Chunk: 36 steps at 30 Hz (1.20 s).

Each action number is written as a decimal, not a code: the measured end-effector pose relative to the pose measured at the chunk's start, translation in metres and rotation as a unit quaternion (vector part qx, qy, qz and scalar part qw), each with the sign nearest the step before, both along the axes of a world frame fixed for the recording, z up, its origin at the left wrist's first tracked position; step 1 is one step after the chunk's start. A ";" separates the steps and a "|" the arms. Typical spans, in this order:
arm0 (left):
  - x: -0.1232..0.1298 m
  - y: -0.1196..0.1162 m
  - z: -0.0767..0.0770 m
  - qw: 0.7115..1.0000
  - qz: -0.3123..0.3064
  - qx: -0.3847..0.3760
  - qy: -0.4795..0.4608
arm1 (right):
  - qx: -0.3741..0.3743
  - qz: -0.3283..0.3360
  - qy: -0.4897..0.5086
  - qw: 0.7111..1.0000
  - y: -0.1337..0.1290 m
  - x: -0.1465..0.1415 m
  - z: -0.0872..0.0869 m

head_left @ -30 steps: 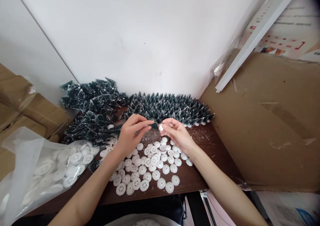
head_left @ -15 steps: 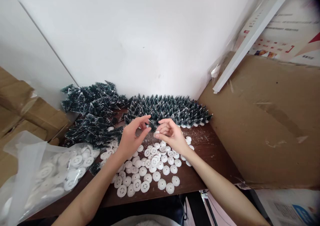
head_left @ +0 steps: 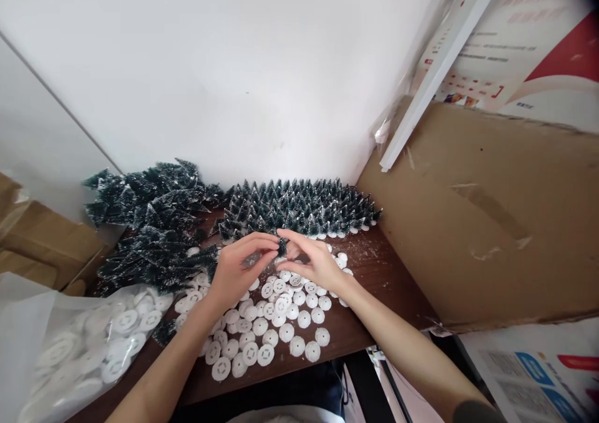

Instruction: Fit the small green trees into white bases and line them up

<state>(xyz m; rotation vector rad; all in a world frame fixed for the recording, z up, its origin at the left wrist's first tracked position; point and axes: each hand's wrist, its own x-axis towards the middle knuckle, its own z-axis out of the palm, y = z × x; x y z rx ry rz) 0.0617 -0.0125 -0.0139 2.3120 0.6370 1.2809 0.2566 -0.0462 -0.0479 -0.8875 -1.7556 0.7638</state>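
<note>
A miniature snow-dusted pine tree [head_left: 282,247] is held between my two hands above the near edge of the rows of trees. The fingertips of my left hand [head_left: 241,267] close on the tree from the left. On the other side, the index finger and thumb of my right hand [head_left: 313,259] press at its top and bottom ends. Its white base is mostly hidden by the fingers. Below the hands, many white round bases [head_left: 286,332] lie scattered on the brown table [head_left: 374,286]. Behind them stand close rows of small trees [head_left: 299,206] on white bases.
On the left lie heaped loose trees [head_left: 154,223]. A clear plastic bag [head_left: 100,339] full of white bases sits at the front left, with a cardboard box [head_left: 42,242] behind it. A large cardboard panel [head_left: 444,223] borders the right, and a white wall [head_left: 234,80] the back.
My hands have come together around the small tree. My right hand has moved from pinching a white base to gripping the tree's ends. The whole view has shifted slightly.
</note>
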 end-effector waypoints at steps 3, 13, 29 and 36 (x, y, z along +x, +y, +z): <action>-0.002 0.000 0.002 1.000 -0.012 0.004 -0.002 | 0.011 -0.005 -0.017 1.000 0.000 0.002 0.003; 0.000 -0.001 0.003 0.999 0.034 0.012 -0.004 | 0.013 -0.435 -0.081 0.897 -0.036 0.099 0.021; 0.001 -0.002 -0.001 1.000 0.024 0.012 0.016 | -0.167 -0.520 -0.442 0.712 -0.027 0.141 0.008; 0.001 -0.002 -0.001 1.000 0.024 0.006 0.009 | -0.186 -0.522 -0.448 0.702 -0.021 0.141 0.008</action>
